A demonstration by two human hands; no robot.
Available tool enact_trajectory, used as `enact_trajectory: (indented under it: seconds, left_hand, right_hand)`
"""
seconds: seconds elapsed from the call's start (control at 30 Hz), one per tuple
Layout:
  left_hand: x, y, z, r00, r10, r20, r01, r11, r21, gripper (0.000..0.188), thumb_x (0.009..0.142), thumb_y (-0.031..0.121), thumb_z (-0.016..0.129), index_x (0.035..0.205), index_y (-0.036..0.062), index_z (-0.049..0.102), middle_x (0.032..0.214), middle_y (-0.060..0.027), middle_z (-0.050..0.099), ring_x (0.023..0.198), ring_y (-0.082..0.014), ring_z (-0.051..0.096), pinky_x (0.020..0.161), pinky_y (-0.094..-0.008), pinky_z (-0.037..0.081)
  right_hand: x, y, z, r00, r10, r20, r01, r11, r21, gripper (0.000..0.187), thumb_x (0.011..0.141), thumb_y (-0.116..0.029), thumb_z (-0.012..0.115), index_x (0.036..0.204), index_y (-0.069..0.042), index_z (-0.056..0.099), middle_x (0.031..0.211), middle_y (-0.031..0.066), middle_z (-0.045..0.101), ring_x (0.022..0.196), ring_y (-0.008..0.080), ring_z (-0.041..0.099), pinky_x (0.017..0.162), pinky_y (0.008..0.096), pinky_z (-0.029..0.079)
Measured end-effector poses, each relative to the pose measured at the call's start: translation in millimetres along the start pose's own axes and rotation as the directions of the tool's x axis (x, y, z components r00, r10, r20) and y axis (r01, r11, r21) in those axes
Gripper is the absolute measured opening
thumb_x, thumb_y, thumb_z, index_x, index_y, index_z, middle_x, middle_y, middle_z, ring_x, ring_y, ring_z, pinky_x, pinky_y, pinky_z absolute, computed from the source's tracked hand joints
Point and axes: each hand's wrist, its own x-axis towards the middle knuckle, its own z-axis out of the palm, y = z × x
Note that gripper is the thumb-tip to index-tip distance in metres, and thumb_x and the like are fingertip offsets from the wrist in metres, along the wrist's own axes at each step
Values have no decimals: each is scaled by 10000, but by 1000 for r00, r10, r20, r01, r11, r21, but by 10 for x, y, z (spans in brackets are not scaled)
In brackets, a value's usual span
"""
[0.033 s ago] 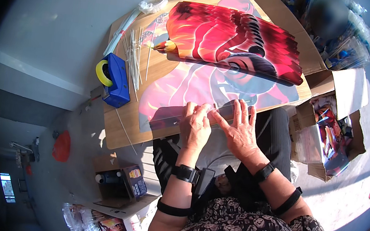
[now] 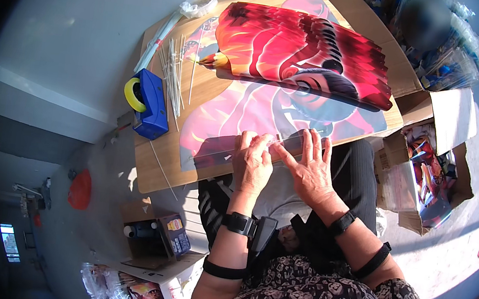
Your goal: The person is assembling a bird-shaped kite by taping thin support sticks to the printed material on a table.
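Observation:
A thin printed sheet [image 2: 220, 108], its pale pink-and-grey back side showing, lies on the wooden table with its near edge at the table's front. A thin stick [image 2: 206, 156] runs along that edge. My left hand [image 2: 253, 166] is closed, fingertips pinching the sheet's near edge; whether the stick is also in them, I cannot tell. Beside it, my right hand [image 2: 311, 170] is open, its fingers spread and pressing on the edge, the thumb close to the left fingers. Beyond lies a stack of glossy red printed sheets [image 2: 277, 40] with a cartoon face.
On the table [image 2: 155, 178], left, are a blue tape dispenser [image 2: 154, 106] with yellow tape, several loose thin sticks [image 2: 171, 72] and a white tape roll [image 2: 200, 6]. An open carton [image 2: 391, 180] of colourful scraps stands right; plastic-wrapped bundles [image 2: 457, 57] sit behind it. Another carton [image 2: 142, 212] is lower left.

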Motion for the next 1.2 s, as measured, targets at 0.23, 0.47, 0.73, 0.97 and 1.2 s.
enact_trajectory:
  seconds: [0.23, 0.47, 0.73, 0.97, 1.2]
  left_hand:
    - [78, -152, 62, 991, 71, -117, -75, 997, -33, 194, 718, 67, 671, 912, 80, 675, 971, -78, 568, 934, -279, 497, 830, -390, 426]
    - [211, -162, 96, 977, 31, -209, -36, 999, -21, 159, 744, 72, 642, 900, 63, 670, 952, -84, 588, 952, -280, 503, 883, -395, 397]
    - [370, -294, 214, 995, -95, 24, 96, 995, -25, 72, 705, 139, 698, 764, 111, 669, 831, -64, 593, 879, -269, 517, 804, -384, 410]
    - [327, -270, 336, 994, -20, -106, 10, 996, -90, 77, 663, 107, 697, 704, 109, 632, 775, -50, 569, 831, -262, 510, 763, -382, 416]
    - [273, -334, 375, 958, -117, -263, 46, 964, -262, 215, 715, -2, 657, 894, 63, 559, 845, -110, 543, 830, -308, 517, 752, -410, 436]
  right_hand:
    - [-3, -9, 19, 1000, -6, -2, 6, 1000, -3, 603, 817, -120, 512, 1371, -331, 399, 1399, 311, 295, 1332, 449, 253, 1067, 630, 141]
    - [-16, 14, 36, 1000, -2, 12, 2, 1000, 1, 623, 812, -113, 511, 1384, -326, 385, 1413, 306, 277, 1346, 451, 228, 1064, 630, 137]
    - [-22, 4, 22, 999, -1, 37, 1, 1000, -7, 622, 816, -117, 509, 1385, -332, 382, 1418, 302, 273, 1350, 448, 223, 1068, 627, 127]
    - [-23, 31, 45, 1000, 4, 24, -4, 1000, -10, 604, 818, -121, 511, 1373, -331, 403, 1414, 297, 280, 1347, 442, 231, 1070, 624, 128]
    - [-10, 10, -10, 1000, -25, 0, 25, 999, 28, 619, 807, -110, 507, 1379, -318, 396, 1410, 299, 284, 1344, 446, 234, 1075, 611, 134]
